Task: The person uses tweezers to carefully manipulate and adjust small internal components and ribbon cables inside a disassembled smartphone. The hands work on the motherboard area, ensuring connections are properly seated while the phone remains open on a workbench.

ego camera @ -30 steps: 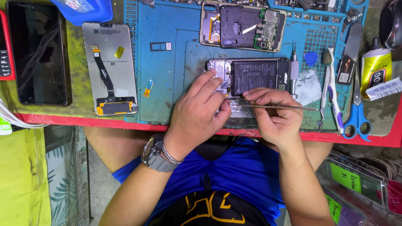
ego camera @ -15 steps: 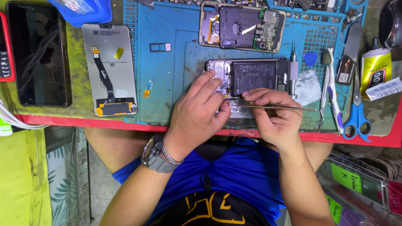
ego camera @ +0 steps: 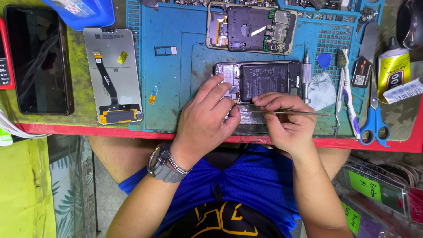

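A red-edged bench (ego camera: 88, 130) is covered by a ribbed blue rubber mat (ego camera: 176, 88). Nearest, slim steel tweezers (ego camera: 286, 113) are pinched between the fingers of the right hand (ego camera: 288, 123); the left hand (ego camera: 207, 119) is pressed, fingers curled, on the opened phone (ego camera: 264, 79) with its matte black battery. Beyond lies a second bare phone frame (ego camera: 251, 26).

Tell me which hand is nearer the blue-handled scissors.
Right. The right hand lies just left of the blue-handled scissors, holding tweezers; the left hand sits farther left, on the opened phone.
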